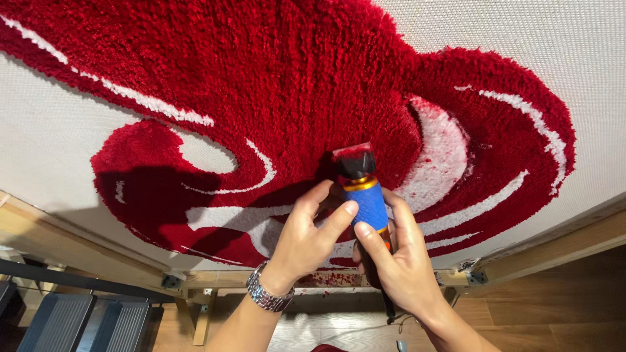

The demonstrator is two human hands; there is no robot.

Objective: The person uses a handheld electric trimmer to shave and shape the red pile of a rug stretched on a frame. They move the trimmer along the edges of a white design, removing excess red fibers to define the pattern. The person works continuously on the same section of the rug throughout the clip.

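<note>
Both hands wrapped around 1 electric trimmer (362,195), blue-handled with a gold band and a black cutting head. Left hand (306,238) closed on the handle from 9 o'clock, thumb laid along the blue grip, fingers curled behind it; a metal watch (267,293) on that wrist. Right hand (398,261) closed on the lower handle from 4 o'clock, index finger pressed up against the blue grip, probably to steady and steer the blade. Black cord (389,306) trailing down from the trimmer's base toward 6 o'clock. Cutting head pointed to 12 o'clock and pressed flat into the pile of a tufted rug (280,85), deep red with curved white stripes, red fluff caught on the blade. Rug stretched on pale backing cloth (52,130) over a wooden frame (39,228), likely held taut and upright so the pile can be shaved evenly. Loose red fibres scattered on the frame's lower rail, just under the hands. Beyond the frame, wooden floor (561,306) at 4 o'clock and 2 dark ribbed panels (85,322) at 8 o'clock.
</note>
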